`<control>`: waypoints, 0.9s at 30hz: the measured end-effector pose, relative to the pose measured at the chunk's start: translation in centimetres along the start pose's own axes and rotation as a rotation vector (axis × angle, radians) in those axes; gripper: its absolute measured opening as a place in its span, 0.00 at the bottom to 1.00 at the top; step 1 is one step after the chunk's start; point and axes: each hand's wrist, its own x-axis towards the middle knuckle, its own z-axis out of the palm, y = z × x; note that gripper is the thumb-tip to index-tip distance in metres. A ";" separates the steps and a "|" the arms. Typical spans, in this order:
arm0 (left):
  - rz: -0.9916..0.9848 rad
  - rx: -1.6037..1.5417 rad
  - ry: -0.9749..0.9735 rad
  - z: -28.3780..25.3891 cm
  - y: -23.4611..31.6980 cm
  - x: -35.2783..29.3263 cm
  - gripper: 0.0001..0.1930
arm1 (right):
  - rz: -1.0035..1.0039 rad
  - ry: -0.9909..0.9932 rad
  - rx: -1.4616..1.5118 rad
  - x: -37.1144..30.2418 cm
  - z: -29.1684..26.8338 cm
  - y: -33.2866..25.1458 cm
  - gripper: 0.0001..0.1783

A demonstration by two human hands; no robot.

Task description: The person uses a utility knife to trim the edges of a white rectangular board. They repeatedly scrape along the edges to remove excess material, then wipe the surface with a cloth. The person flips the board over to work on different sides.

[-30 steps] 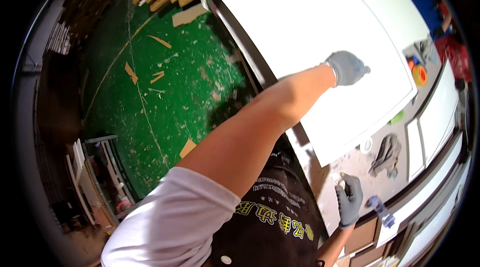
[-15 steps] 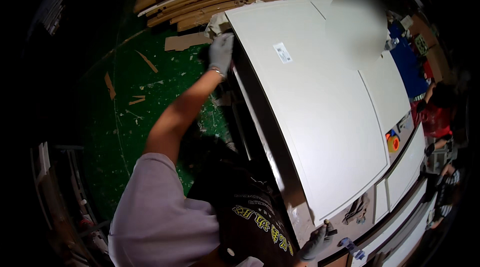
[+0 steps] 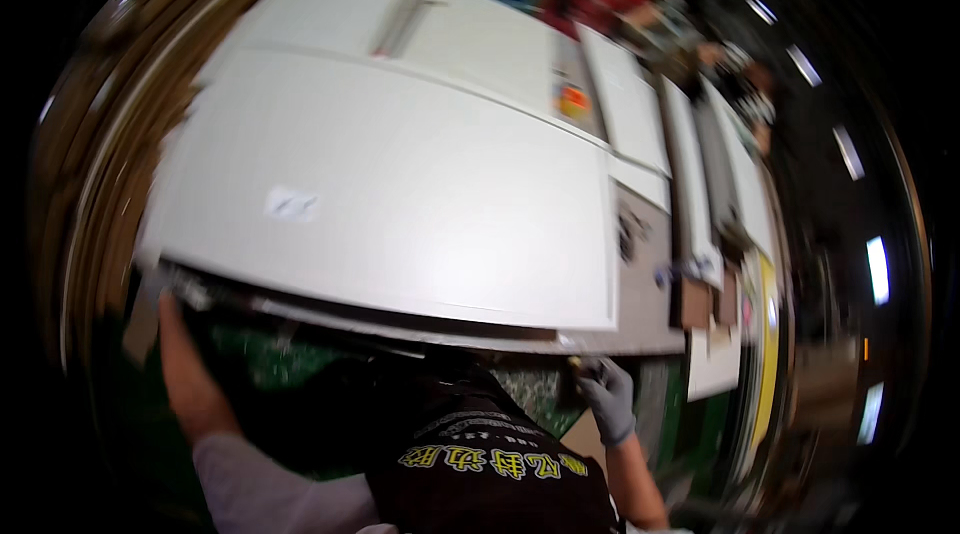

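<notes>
Handling the panel (image 3: 430, 224) seems in hand: it lies on the surface (image 3: 645, 306), left hand (image 3: 159, 282) near its 8 o'clock corner, right hand (image 3: 606, 399) off 5 o'clock — can't tell either grip. Shifting it calls for steady edge holds.

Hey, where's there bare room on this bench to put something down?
The big white panel looks bare right of its label. A smaller bare patch of grey bench top lies right of that panel, below the dark cloth. It's crowded around the orange-and-yellow roll, between the smaller white panels.
</notes>
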 end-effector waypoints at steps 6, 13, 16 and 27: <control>-0.103 -0.014 0.287 -2.4 2.4 -1.6 0.21 | 0.010 0.158 0.194 -2.6 2.2 0.9 0.12; 0.464 0.255 0.286 -16.9 -2.8 -10.5 0.25 | -0.081 0.081 0.217 -1.1 4.1 1.0 0.14; 0.528 0.460 -0.371 -15.1 -2.0 -22.2 0.21 | -0.241 -0.079 0.168 0.3 6.1 0.6 0.13; 0.945 -0.122 -1.522 5.1 20.9 -60.4 0.07 | -0.293 -0.279 0.309 1.0 3.4 4.6 0.21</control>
